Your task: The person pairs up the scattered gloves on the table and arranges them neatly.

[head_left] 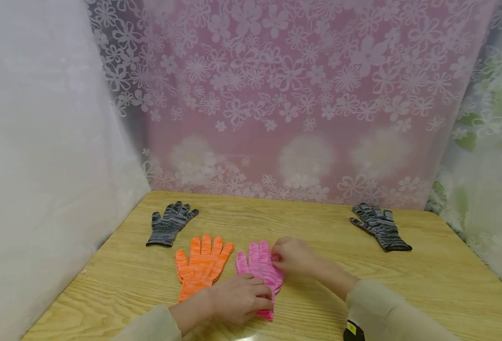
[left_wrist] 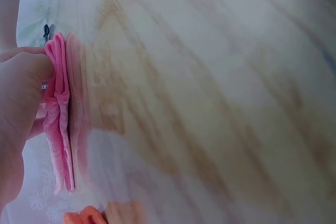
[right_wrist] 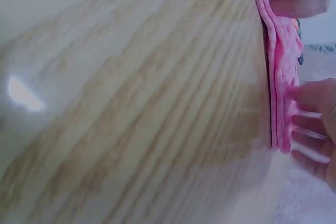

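A pair of pink knit gloves (head_left: 260,267) lies stacked on the table, fingers pointing away; the layers show edge-on in the left wrist view (left_wrist: 62,93). My left hand (head_left: 243,298) holds the cuff end, its fingers curled over it. At the far right side of the gloves, my right hand (head_left: 295,258) pinches a darker pink bit near the glove fingers. In the right wrist view, the right hand's fingers (right_wrist: 310,95) touch the upper face of the gloves (right_wrist: 281,77). Left of them lies an orange glove (head_left: 201,265), its cuff partly hidden by my left arm.
One grey-black striped glove (head_left: 170,225) lies at the back left of the wooden table (head_left: 319,303), another striped glove (head_left: 382,227) at the back right. A pink floral curtain (head_left: 276,118) hangs behind. A black object with a yellow mark (head_left: 353,330) shows by the right sleeve.
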A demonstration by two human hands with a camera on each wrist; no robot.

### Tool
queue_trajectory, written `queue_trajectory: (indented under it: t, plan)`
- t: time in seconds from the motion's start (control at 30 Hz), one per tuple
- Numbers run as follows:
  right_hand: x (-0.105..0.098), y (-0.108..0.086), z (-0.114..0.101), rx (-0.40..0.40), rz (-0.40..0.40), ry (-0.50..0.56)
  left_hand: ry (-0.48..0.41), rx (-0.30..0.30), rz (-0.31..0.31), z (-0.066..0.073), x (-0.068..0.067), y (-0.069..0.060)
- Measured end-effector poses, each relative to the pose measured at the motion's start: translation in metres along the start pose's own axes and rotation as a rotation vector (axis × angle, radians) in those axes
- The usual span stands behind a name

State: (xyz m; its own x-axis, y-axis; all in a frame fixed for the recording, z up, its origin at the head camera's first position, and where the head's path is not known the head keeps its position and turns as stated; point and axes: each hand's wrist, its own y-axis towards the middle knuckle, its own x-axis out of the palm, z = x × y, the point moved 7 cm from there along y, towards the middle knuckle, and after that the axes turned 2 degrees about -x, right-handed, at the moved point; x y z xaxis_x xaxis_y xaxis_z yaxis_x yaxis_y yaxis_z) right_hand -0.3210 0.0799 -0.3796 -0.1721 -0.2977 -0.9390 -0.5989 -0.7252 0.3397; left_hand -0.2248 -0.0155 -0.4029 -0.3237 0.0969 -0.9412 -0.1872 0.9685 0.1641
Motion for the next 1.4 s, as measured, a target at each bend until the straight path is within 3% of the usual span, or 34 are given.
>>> queue_trajectory:
  t: [0.13, 0.27, 0.73, 1.07, 1.4]
  plan:
    - [0.007, 0.001, 0.000, 0.007, -0.027, -0.091, 0.002, 0.001, 0.002, 0.000, -0.001, 0.001]
    - [0.008, 0.003, -0.001, 0.002, -0.021, -0.090, -0.002, -0.001, -0.002, -0.001, -0.003, 0.002]
    - [0.004, 0.000, -0.009, -0.131, 0.035, -0.161, -0.009, -0.008, -0.009, -0.001, -0.002, 0.001]
    - [0.003, -0.005, -0.009, -0.134, 0.026, -0.092, -0.012, -0.014, -0.003, -0.002, -0.002, 0.001]
    - [0.007, -0.013, -0.009, -0.264, 0.077, -0.100, -0.010, -0.012, -0.014, -0.001, 0.000, 0.000]
